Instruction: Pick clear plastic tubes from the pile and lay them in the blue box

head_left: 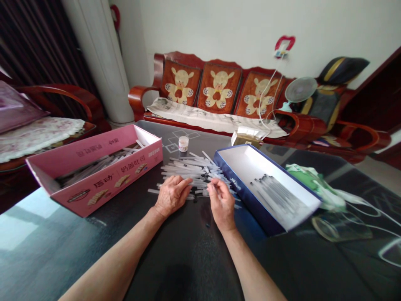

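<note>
A loose pile of thin, translucent whitish tubes (184, 169), some with black ends, lies on the dark table. At the pile's near left edge is my left hand (173, 195), its fingers curled and the index finger pointing right. My right hand (222, 205) is at the near right edge, thumb and fingertips pinched together. Whatever either hand holds is too small or hidden to make out. To the right, a blue-sided box (253, 205) with a white inside holds a row of similar tubes (275, 194) with dark tips. A pink box (125, 175) on the left holds many more.
A small white cup (183, 144) stands behind the pile. A tissue box (246, 139) sits at the table's far edge. On the right are a green and white bag (316, 184), a clear dish (340, 228) and white cables. Beyond the table stands a wooden sofa (144, 98).
</note>
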A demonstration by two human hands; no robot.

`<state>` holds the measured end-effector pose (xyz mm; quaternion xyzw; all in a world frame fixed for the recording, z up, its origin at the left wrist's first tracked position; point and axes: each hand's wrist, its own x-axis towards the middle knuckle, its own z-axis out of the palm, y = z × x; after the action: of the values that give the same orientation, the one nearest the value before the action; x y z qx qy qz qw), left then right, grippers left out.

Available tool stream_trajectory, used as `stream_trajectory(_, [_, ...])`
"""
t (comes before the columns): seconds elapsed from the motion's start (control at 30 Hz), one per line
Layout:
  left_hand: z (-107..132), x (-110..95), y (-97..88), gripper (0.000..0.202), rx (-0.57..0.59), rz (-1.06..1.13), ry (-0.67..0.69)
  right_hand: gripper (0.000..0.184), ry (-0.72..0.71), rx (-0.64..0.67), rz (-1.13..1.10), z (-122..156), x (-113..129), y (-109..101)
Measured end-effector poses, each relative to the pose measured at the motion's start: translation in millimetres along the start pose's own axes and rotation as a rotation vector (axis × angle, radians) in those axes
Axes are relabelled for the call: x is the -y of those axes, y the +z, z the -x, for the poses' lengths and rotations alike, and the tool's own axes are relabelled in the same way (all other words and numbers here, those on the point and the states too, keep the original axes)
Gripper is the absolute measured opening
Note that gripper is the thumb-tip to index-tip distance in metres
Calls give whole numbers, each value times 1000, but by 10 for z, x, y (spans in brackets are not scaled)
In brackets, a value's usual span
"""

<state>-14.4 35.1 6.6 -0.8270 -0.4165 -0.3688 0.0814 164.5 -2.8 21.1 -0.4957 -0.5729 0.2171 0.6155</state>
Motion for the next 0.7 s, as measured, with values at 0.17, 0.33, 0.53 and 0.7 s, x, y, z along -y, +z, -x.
stream_trajectory(0.17, [-19, -29, -19, 26, -14, 17, 12, 34, 222, -5, -183, 13, 64, 40])
stream_trajectory(0.33, [-19, -44, -13, 27, -6, 21, 16, 36, 298, 9, -261, 28, -3, 36])
stream_trajectory(0.53, [-20, -88, -28, 28, 20, 66, 70, 35, 304, 136, -276, 67, -1, 76])
stream_trajectory(0.7, [-30, -171, -82, 28, 29, 70, 93, 37, 311, 299, -222, 56, 82, 85])
